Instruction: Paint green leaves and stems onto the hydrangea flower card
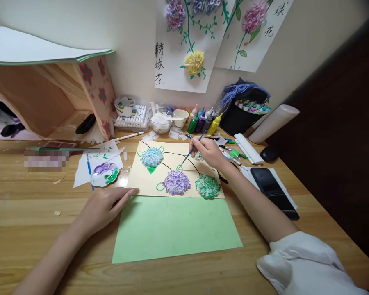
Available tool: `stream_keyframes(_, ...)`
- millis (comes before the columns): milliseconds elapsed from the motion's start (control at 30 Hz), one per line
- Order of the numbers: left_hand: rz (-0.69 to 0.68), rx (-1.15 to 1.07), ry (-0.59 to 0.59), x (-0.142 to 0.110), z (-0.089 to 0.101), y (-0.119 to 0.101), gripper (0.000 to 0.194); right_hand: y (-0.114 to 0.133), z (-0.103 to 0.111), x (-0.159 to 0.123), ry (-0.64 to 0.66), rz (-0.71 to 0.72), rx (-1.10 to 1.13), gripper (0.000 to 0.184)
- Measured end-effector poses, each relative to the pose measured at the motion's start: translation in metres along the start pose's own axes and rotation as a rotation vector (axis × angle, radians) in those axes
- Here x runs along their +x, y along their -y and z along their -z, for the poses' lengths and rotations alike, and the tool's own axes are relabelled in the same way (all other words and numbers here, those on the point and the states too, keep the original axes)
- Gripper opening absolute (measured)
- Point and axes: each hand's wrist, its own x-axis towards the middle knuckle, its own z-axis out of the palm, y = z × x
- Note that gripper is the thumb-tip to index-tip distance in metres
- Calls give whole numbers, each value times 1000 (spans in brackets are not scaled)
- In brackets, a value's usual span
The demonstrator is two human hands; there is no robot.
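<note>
My right hand (207, 152) grips a blue paintbrush (189, 155), its tip at a small green leaf outline (179, 167) above the purple paper flower (176, 182). That flower sits on a cream sheet (147, 184), along with a blue flower (152, 157), a green flower (208, 186) and another partly behind my hand. Thin black stems join them. At the sheet's lower left corner, my left hand (106, 207) lies with its fingers stretched, the fingertips touching the paper. Under the cream sheet's lower edge is a light green sheet (178, 229).
A paint palette (104, 174) with purple and green paint lies left, beside another brush (89, 166). Paint bottles (199, 121), a paper cup (181, 118) and markers (131, 119) line the wall. On the right are a black case (272, 188) and a mouse (269, 154).
</note>
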Motion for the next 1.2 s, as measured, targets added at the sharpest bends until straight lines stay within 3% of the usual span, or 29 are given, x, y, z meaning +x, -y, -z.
stream_keyframes(1200, -20, -14, 54, 3, 0, 0, 41, -5, 2, 3, 39, 31, 23, 50)
